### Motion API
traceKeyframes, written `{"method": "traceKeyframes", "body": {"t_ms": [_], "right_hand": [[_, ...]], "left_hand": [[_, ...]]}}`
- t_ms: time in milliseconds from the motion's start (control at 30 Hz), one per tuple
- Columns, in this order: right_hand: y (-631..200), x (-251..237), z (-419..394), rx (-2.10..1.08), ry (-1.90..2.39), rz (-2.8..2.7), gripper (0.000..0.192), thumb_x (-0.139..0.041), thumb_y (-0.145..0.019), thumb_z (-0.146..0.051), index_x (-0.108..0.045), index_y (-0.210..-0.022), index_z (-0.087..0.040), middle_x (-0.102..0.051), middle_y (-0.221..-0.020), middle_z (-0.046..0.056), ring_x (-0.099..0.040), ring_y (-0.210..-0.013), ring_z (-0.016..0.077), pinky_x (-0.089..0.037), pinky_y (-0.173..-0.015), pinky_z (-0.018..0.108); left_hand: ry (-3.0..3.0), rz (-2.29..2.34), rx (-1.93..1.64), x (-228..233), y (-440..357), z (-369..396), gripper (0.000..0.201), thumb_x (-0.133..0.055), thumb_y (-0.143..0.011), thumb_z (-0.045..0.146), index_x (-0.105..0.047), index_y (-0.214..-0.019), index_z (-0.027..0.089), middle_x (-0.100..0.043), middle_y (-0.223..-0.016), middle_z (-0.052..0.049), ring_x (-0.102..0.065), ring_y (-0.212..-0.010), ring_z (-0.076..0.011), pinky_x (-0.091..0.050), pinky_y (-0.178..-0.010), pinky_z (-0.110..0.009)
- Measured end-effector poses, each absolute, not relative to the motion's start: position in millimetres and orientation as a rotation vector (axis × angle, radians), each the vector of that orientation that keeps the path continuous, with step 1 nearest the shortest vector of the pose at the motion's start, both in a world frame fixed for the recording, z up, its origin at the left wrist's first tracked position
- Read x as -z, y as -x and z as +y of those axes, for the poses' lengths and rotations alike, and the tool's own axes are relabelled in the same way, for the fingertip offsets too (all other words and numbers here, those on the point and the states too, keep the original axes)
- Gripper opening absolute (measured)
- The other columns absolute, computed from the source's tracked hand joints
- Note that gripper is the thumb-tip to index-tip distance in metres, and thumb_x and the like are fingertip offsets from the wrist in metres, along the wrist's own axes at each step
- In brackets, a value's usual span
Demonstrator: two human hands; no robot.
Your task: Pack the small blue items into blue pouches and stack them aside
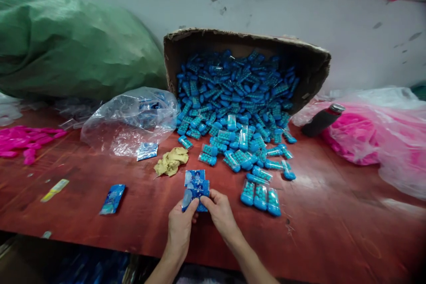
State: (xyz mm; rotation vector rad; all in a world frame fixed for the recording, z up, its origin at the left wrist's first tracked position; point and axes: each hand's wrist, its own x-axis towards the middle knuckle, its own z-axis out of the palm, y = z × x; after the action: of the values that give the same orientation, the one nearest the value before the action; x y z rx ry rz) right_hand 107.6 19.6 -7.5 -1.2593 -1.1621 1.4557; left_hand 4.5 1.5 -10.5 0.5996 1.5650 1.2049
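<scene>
Between my hands is a small overlapping stack of blue printed packets (198, 184). My left hand (181, 224) pinches its lower left edge with the thumb on top. On the right side, my right hand (219, 213) grips the same packets, thumb also on top. Just right of them, clear blue-ended tubes of teal beads (260, 196) lie side by side. A crumpled yellowish cloth (171, 162) rests beyond the packets, to the left. Farther left lies a filled blue packet (113, 199).
A tipped cardboard box (319, 69) spills many bead tubes (236, 93) onto the red table (333, 230). A clear bag (109, 128) holds blue packets. Also around are a green sack (76, 49), pink pieces (28, 140), a dark bottle (321, 120) and a pink-filled bag (359, 135).
</scene>
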Motion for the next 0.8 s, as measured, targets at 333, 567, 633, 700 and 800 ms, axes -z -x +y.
{"method": "traceKeyframes", "body": {"t_ms": [333, 567, 633, 700, 800], "right_hand": [[-98, 9, 9, -1.048, 1.530, -1.262, 0.019, -0.040, -0.082, -0.029, -0.045, -0.066, -0.021, -0.048, -0.060, -0.004, -0.047, -0.058, 0.0121, -0.038, -0.052, 0.021], [-110, 0, 10, -0.979, 1.580, -1.431, 0.028, -0.038, -0.086, -0.030, -0.046, -0.061, -0.020, -0.046, -0.051, -0.005, -0.045, -0.051, 0.0099, -0.031, -0.046, 0.019], [-121, -4, 8, -0.925, 1.589, -1.574, 0.034, -0.039, -0.086, -0.031, -0.047, -0.056, -0.019, -0.046, -0.050, -0.005, -0.044, -0.048, 0.0091, -0.029, -0.046, 0.019], [-139, -8, 5, -0.723, 1.652, -1.701, 0.033, -0.040, -0.086, -0.033, -0.051, -0.059, -0.019, -0.051, -0.055, -0.003, -0.047, -0.053, 0.0104, -0.032, -0.051, 0.021], [-173, -9, 5, -0.216, 1.898, -1.755, 0.021, -0.043, -0.085, -0.032, -0.059, -0.083, -0.018, -0.059, -0.080, 0.007, -0.052, -0.076, 0.0196, -0.036, -0.067, 0.028]], "left_hand": [[-0.523, 1.561, -1.251, 12, -23, 9, 0.033, -0.066, -0.052, 0.045, -0.057, -0.056, 0.014, -0.050, -0.040, 0.004, -0.044, -0.036, -0.0093, -0.034, -0.037, -0.022], [-0.513, 1.347, -1.019, -2, -16, 8, 0.032, -0.067, -0.054, 0.043, -0.057, -0.059, 0.013, -0.055, -0.046, 0.002, -0.046, -0.036, -0.0090, -0.033, -0.035, -0.021], [-0.517, 1.335, -0.974, -5, -12, 7, 0.031, -0.067, -0.054, 0.040, -0.057, -0.061, 0.012, -0.057, -0.048, 0.001, -0.045, -0.036, -0.0080, -0.031, -0.034, -0.020], [-0.479, 1.369, -0.977, -4, -10, 6, 0.031, -0.068, -0.054, 0.040, -0.054, -0.060, 0.013, -0.055, -0.046, 0.002, -0.044, -0.035, -0.0072, -0.030, -0.034, -0.019], [-0.382, 1.356, -0.990, 0, -8, 4, 0.033, -0.070, -0.053, 0.041, -0.050, -0.060, 0.015, -0.053, -0.042, 0.004, -0.044, -0.035, -0.0072, -0.029, -0.033, -0.018]]}}
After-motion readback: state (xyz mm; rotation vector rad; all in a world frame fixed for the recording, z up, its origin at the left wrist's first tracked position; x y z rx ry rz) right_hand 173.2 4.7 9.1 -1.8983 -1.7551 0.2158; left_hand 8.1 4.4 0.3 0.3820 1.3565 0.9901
